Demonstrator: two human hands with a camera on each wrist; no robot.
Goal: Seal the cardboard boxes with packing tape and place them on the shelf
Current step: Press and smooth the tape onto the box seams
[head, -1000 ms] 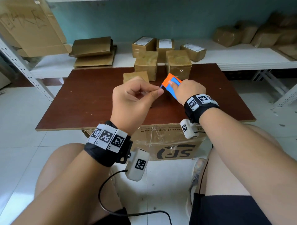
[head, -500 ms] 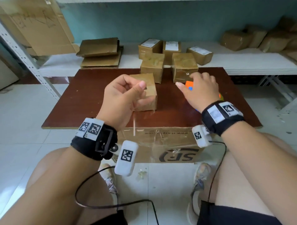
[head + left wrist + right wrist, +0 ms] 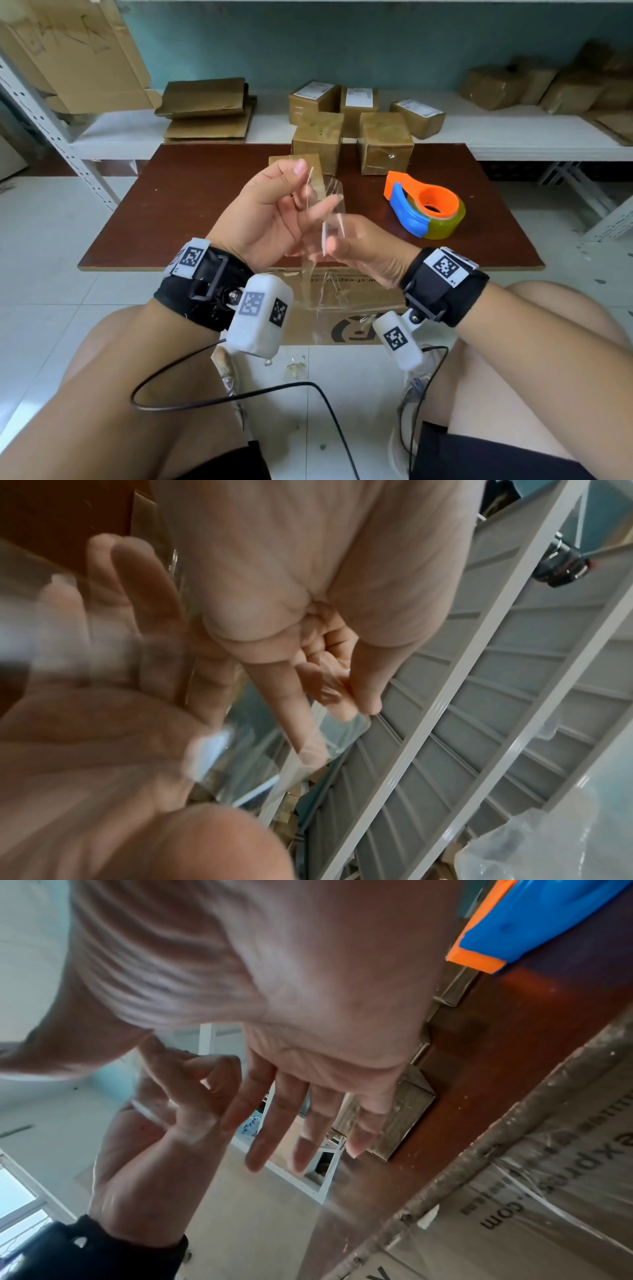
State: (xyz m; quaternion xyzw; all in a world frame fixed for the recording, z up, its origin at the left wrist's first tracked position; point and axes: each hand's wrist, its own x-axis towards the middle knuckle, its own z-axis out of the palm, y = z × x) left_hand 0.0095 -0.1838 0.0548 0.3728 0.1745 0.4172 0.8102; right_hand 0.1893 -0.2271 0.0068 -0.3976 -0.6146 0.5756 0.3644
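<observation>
A clear tape strip hangs in the air over the near edge of the brown table. My left hand pinches its upper end between thumb and fingers; the left wrist view shows the same pinch. My right hand is just below, its fingers straight and touching the strip's lower part. The orange and blue tape dispenser lies on the table to the right, in no hand. A small cardboard box sits behind my hands, partly hidden.
Two taped boxes stand at the table's far edge. The white shelf behind holds labelled boxes, flat cardboard and wrapped parcels. A big printed carton sits under the table.
My right hand has set the dispenser down on the table at the right and come back to the strip. My left hand has kept hold of the cut strip and raised it.
</observation>
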